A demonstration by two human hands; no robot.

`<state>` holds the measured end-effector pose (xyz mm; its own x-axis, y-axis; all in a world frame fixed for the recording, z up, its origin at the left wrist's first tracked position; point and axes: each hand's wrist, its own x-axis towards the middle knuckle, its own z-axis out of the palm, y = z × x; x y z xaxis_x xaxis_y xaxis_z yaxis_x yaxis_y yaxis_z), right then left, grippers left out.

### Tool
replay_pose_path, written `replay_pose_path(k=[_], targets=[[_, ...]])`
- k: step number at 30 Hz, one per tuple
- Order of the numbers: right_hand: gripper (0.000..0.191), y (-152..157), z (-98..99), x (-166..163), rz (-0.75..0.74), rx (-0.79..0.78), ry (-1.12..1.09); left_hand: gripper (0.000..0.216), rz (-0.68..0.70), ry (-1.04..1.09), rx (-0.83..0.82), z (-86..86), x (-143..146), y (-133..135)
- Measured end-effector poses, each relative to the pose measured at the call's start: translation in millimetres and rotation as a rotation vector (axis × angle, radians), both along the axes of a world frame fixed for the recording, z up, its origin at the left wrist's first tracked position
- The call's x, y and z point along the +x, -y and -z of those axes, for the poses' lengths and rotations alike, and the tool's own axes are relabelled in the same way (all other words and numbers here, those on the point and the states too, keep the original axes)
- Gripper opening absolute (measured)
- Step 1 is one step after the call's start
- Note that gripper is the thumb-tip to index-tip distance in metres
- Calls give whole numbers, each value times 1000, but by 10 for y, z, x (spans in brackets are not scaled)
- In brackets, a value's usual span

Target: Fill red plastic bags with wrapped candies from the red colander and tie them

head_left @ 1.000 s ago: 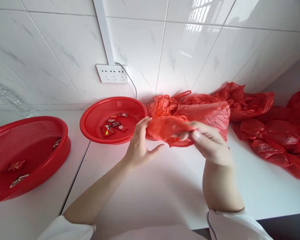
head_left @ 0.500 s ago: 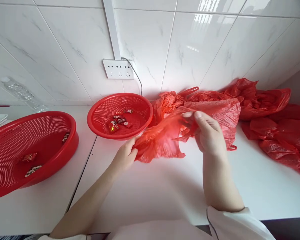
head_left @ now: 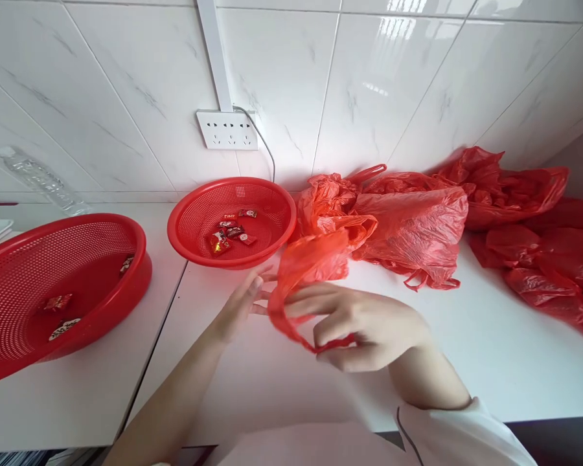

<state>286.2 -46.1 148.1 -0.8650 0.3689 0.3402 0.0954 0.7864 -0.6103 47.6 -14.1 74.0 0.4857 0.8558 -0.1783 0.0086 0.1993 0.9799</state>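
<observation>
A thin red plastic bag [head_left: 315, 255] hangs over the table in front of me, its mouth spread into a loop. My right hand [head_left: 364, 327] pinches the near edge of that mouth, with some fingers reaching inside the loop. At the bag's left side is my left hand [head_left: 245, 301], its fingers stretched out and apart. Part of those fingertips lies behind the red film, so whether they touch it is hard to see. Just beyond my left hand stands a round red basket [head_left: 175, 230] with several wrapped candies [head_left: 230, 233] at its bottom.
A larger red basket [head_left: 140, 255] with a few wrapped pieces [head_left: 58, 303] is at the left. Filled red bags [head_left: 412, 226] line the wall, with more red bags [head_left: 558, 265] at the far right. A clear bottle [head_left: 43, 181] and a socket panel [head_left: 227, 131] are behind.
My right hand has come down and left, bringing the bag's mouth nearer to me. My left hand has released its pinch on the bag and its fingers have spread.
</observation>
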Motion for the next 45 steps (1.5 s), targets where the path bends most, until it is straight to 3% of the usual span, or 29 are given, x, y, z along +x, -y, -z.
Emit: replay_pose_path(k=[4,7,10,14,18,21,23,25,27,31,34,37,40,43,45], targets=[[20,-30,180,-215,-188,3,126,51,21,222,-246,137,113,-18],[20,-16,253,-231,-177,-105,135,44,-63,213,-305,283,135,-28],[25,-17,258,-230,121,-140,76,36,-68,167,-197,344,101,-27],[25,-132,352,-290,570,24,203,29,-87,-13,46,299,24,-36],[24,-343,609,-318,807,80,629,34,-19,-316,227,204,-63,-11],[55,-465,777,-294,919,23,891,39,90,-509,456,40,-93,83],[66,-496,828,-282,951,-8,951,35,172,-535,593,-98,-74,157],[72,-485,824,-282,938,-19,920,29,230,-506,665,-192,-23,200],[77,-444,779,-291,890,-23,837,24,197,-454,672,-182,55,187],[73,-351,655,-290,762,4,642,26,8,-411,444,161,235,33],[61,-332,593,-223,679,47,508,27,17,-690,435,460,303,-69],[56,-363,562,-54,866,108,608,34,8,-1120,500,568,225,-103],[45,-372,512,150,1099,103,748,40,93,-1241,488,454,39,-105],[31,-290,402,201,1030,109,677,31,244,-1160,460,221,-102,-83],[26,-201,316,109,1005,225,553,18,292,-1101,478,81,-125,-56]])
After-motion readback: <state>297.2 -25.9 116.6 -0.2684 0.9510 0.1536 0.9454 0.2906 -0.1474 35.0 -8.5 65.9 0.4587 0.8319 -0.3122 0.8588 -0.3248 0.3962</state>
